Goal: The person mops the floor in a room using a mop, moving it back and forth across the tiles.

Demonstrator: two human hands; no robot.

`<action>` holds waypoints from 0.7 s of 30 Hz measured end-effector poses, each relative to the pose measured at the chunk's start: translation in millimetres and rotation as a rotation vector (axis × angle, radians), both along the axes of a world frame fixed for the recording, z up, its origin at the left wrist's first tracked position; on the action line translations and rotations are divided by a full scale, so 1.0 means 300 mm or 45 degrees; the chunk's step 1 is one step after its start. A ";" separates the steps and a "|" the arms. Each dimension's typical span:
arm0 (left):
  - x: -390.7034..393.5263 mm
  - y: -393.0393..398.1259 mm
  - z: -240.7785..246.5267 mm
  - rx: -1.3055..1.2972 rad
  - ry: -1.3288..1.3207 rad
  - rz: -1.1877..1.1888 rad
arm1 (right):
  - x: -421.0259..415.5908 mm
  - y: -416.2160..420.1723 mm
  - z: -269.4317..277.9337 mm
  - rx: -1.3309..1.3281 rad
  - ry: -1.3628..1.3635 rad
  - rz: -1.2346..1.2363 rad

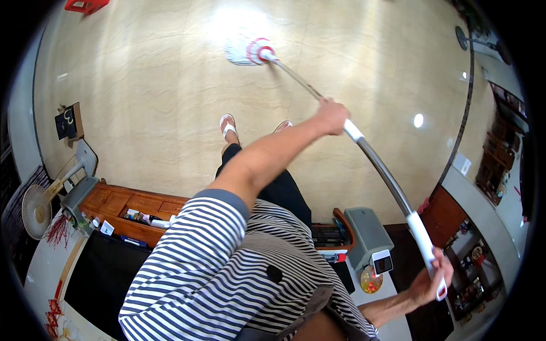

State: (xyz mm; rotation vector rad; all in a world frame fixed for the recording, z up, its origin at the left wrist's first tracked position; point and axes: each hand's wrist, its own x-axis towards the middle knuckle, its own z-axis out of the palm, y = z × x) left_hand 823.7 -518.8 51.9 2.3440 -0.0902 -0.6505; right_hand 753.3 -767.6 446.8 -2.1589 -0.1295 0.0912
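Observation:
A mop with a white string head [243,50] and a red and white collar lies with its head on the tiled floor, ahead of my feet. Its metal pole [386,177] runs back towards the right of the view. My left hand [332,116] is closed around the pole's middle, just above a white sleeve. Farther back, my right hand [433,273] grips the white plastic end handle [420,238]. The pole crosses in front of my body at a slant.
A red plastic stool [86,5] stands at the far left, a dark box [68,121] below it. Near me are a standing fan [37,211], a wooden cabinet [128,200] with an open drawer and a grey speaker [367,232]. Another fan's base [461,38] is at the upper right.

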 end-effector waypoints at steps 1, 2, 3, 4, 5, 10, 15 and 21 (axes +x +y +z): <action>0.018 -0.062 0.046 -0.106 -0.018 -0.007 | -0.017 -0.011 0.060 -0.016 -0.061 0.021; 0.041 -0.102 0.071 -0.200 -0.038 -0.012 | -0.020 -0.001 0.097 -0.069 -0.116 0.032; 0.063 -0.127 0.065 -0.250 -0.041 -0.016 | -0.025 0.022 0.121 -0.127 -0.167 0.049; 0.080 -0.144 0.046 -0.299 -0.044 -0.014 | -0.026 0.065 0.102 -0.040 -0.236 0.018; 0.085 -0.146 0.026 -0.346 -0.046 -0.006 | -0.013 0.075 0.074 0.081 -0.273 0.056; 0.013 -0.072 0.078 -0.386 -0.176 0.106 | -0.024 0.150 0.035 0.373 -0.409 0.080; -0.207 0.165 0.085 -0.370 -0.459 0.648 | 0.083 0.333 0.044 0.596 -0.338 0.360; -0.593 0.467 0.025 -0.261 -0.617 1.160 | 0.120 0.683 -0.120 0.994 -0.084 0.686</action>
